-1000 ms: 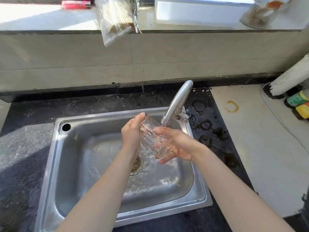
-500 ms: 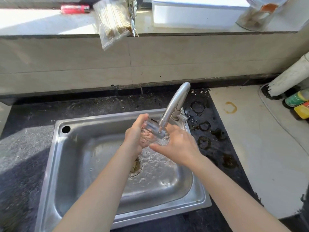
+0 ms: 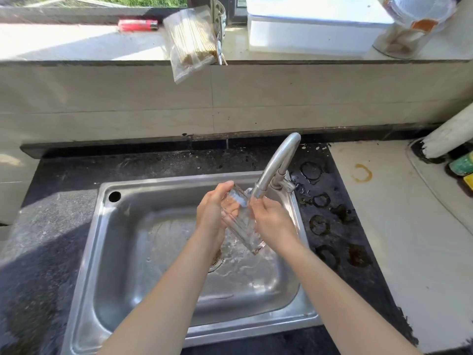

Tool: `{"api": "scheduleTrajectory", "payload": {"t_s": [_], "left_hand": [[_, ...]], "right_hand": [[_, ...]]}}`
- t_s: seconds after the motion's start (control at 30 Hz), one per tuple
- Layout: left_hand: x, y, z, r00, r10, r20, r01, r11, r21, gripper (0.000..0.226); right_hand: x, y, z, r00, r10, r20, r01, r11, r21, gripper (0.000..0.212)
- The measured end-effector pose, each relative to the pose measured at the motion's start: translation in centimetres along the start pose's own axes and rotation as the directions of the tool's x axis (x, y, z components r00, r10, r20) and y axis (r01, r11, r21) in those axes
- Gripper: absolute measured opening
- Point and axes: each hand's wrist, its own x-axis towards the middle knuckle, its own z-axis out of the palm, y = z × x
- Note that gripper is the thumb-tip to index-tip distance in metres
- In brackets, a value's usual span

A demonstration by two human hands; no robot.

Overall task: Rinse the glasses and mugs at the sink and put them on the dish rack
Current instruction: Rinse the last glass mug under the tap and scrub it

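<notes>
Over the sink (image 3: pixel 107 265), under the tap (image 3: pixel 275 167), a glass (image 3: pixel 240 224) is gripped by the left hand (image 3: pixel 211 216) and right hand (image 3: pixel 273 224), tilted so water can wash it.

No text, brand, number or sign is legible. Any print on the red lighter (image 3: pixel 137 25) on the windowsill, the jar (image 3: pixel 399 39) beside it, or the green-labelled bottle (image 3: pixel 462 165) at the right edge is too blurred to read.
</notes>
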Motion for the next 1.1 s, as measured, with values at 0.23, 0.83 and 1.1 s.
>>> {"api": "scheduleTrajectory", "payload": {"t_s": [0.23,0.83,1.1], "left_hand": [[-0.4,0.6,-1.0,0.988,0.104,0.114,-0.091,0.989,-0.112,0.038],[-2.7,-1.9,-0.8,0.956,0.098,0.276,-0.273,0.644,0.714,0.075],[-2.2,-2.2,-2.9,0.965,0.140,0.221,-0.262,0.469,0.843,0.073]], "right_hand": [[0.1,0.9,0.3,0.914,0.367,0.173,-0.392,0.690,0.609,0.050],[0.6,5.8,3.3,0.768,0.310,0.561,-0.634,0.494,0.595,0.034],[3.4,6.0,-0.3,0.920,0.391,0.012,-0.389,0.911,0.138,0.014]]}}
